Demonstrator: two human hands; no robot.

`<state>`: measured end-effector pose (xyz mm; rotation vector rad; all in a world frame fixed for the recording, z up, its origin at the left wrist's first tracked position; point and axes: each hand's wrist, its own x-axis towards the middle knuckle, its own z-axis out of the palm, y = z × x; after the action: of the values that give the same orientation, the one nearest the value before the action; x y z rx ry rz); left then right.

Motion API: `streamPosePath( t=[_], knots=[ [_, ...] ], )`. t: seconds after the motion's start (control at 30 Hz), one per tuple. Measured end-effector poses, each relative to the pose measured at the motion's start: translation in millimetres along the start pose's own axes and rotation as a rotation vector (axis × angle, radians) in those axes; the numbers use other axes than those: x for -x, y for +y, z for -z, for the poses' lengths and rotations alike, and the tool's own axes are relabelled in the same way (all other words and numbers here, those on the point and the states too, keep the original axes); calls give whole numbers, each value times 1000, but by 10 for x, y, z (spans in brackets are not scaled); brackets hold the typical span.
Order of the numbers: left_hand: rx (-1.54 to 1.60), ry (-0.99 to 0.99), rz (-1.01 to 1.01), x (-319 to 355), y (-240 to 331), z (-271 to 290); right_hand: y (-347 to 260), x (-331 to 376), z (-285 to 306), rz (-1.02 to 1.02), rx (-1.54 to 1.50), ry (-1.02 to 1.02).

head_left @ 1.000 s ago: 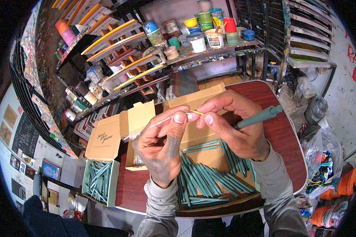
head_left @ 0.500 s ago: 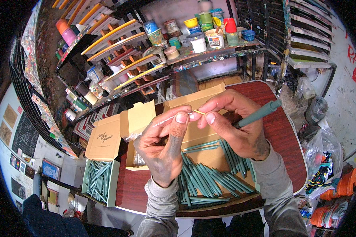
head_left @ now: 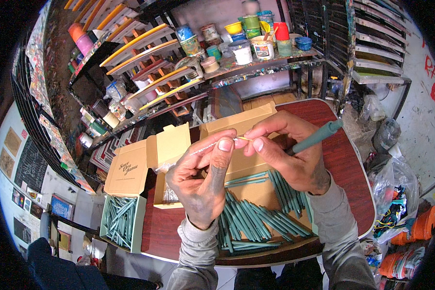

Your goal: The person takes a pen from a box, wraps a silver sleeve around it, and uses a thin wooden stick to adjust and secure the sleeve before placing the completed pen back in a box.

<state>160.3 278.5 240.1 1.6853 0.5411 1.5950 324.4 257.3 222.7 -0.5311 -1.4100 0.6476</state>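
Note:
My left hand [head_left: 203, 181] pinches a thin clear plastic sleeve [head_left: 198, 151] between thumb and forefinger above the table. My right hand [head_left: 287, 152] meets it at the fingertips, pinching a thin yellowish strip [head_left: 243, 138], and also grips a teal stick [head_left: 319, 136] that points up and right. Below both hands lies a heap of several teal sticks [head_left: 256, 217] on a flat cardboard sheet [head_left: 256, 191]. A small open cardboard box [head_left: 171, 176] with clear sleeves inside sits just left of my left hand.
A green box [head_left: 123, 222] full of teal sticks stands at the dark red table's [head_left: 345, 169] left front edge, its cardboard lid raised. Shelves with paint pots [head_left: 241, 48] and racks line the back. Plastic bags and orange items [head_left: 411, 232] lie on the floor at right.

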Motion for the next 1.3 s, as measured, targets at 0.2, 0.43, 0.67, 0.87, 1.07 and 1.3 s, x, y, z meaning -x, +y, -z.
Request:
streamPosePath(
  t=[0.2,0.43,0.67,0.87,1.07,1.3],
  knots=[
    [-3,22,8,7,-12,-20,-19,1,9,-26,3,12],
    [10,57,-21,-6,-63,-48,-45,-20,46,36,64,56],
    [-43,45,-50,-1,-50,-69,-39,-79,-37,310,404,131],
    [-121,39,-133,-7,-103,-36,-22,-89,-56,367,521,156],
    [-55,41,-58,17,-88,-50,47,-95,-63,450,536,168],
    [-210,29,-107,10,-83,-49,70,-62,-64,459,588,215]
  ],
)
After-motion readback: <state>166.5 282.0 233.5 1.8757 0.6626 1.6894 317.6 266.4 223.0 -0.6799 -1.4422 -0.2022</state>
